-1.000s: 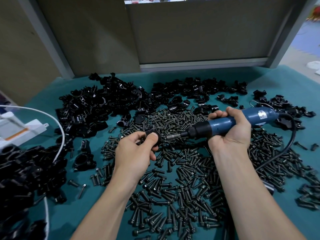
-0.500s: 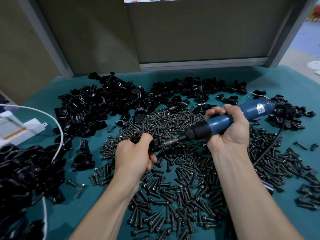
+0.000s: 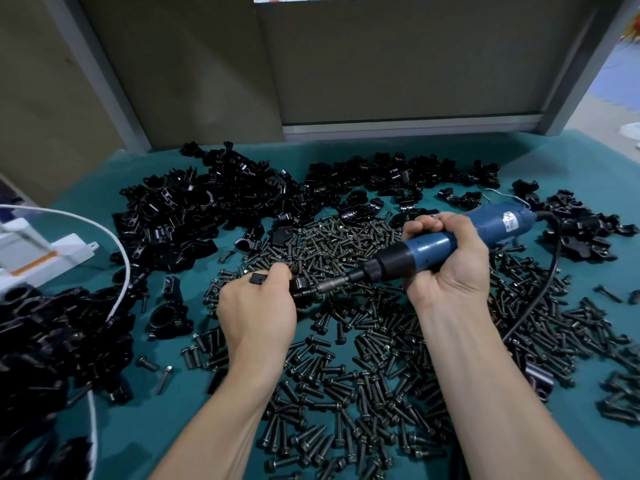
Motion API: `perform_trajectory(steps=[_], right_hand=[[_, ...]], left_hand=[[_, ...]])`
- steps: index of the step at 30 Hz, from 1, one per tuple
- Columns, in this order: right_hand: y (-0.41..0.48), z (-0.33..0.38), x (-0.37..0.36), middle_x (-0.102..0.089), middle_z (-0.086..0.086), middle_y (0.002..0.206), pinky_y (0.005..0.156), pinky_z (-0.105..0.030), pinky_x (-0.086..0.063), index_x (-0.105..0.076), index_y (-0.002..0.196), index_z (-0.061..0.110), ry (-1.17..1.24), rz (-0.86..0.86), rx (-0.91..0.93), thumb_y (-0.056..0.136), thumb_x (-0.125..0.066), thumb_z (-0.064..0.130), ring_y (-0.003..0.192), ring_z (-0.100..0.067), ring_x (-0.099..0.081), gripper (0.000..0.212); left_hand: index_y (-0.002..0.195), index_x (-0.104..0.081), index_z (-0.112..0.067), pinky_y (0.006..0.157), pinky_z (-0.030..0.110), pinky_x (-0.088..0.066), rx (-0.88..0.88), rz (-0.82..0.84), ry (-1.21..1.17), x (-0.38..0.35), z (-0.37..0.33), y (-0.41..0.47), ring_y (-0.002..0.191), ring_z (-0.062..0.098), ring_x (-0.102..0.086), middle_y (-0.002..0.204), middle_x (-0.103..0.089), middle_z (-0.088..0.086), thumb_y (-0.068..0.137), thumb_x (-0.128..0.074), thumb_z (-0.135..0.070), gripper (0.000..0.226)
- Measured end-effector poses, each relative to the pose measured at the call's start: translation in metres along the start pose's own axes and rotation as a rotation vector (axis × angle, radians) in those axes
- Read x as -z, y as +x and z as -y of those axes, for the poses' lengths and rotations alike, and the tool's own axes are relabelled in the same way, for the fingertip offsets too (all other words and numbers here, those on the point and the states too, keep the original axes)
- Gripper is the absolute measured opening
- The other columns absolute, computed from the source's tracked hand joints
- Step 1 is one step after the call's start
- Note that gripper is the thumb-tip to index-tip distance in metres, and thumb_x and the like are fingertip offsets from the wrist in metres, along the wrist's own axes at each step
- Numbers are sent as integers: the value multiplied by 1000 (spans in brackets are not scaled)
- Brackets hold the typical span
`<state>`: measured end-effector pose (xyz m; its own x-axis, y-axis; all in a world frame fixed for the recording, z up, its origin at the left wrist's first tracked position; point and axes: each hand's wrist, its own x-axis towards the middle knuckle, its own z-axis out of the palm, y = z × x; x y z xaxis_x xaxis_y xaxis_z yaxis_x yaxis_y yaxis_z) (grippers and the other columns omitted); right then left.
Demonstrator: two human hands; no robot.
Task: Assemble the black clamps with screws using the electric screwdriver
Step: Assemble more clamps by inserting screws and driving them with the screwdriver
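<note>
Left hand (image 3: 258,311) grips a black clamp (image 3: 301,285) above the loose screws (image 3: 349,368) on the green mat (image 3: 194,403). Right hand (image 3: 450,261) wraps the blue electric screwdriver (image 3: 433,247), its bit meeting the clamp's side. Driving well probably means keeping the bit in line with the screw and the clamp braced.

A: What is each hand holding?
B: The left hand (image 3: 256,310) grips a black clamp (image 3: 301,284). The right hand (image 3: 446,261) is wrapped round the blue screwdriver (image 3: 429,247), whose bit is against the clamp.
A: And underneath?
B: Loose screws (image 3: 346,341) on the green table (image 3: 571,161), with clamps (image 3: 194,209) heaped behind.
</note>
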<state>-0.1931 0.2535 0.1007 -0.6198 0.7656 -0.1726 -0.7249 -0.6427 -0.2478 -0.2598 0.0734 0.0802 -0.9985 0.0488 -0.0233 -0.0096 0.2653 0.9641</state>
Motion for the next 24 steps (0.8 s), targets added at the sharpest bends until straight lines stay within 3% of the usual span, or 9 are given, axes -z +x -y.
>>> perform_trajectory(steps=[14,19,24], right_hand=[[-2,-3,-1,-52,-4,63,56,-28,-52,-50,88,9,-25,15,1,93,-55,-7,55,-14,-54,18],[-3,-3,0,-52,-3,64,56,-28,-52,-50,88,10,-21,30,0,93,-55,-6,55,-14,-54,17],[-2,-1,1,-51,-2,64,56,-28,-52,-51,85,9,-30,46,-13,94,-54,-4,55,-14,-54,16]], left_hand=[[43,-28,-22,47,28,-22,-34,-79,-6,-3,9,5,33,10,-24,35,-27,-14,83,-63,-22,53],[37,-33,-19,35,23,-22,-48,-80,-6,-3,10,6,32,10,-26,34,-29,-14,84,-63,-20,56],[36,-34,-19,49,29,-26,-30,-65,-5,-4,9,5,33,10,-27,34,-30,-13,84,-65,-21,57]])
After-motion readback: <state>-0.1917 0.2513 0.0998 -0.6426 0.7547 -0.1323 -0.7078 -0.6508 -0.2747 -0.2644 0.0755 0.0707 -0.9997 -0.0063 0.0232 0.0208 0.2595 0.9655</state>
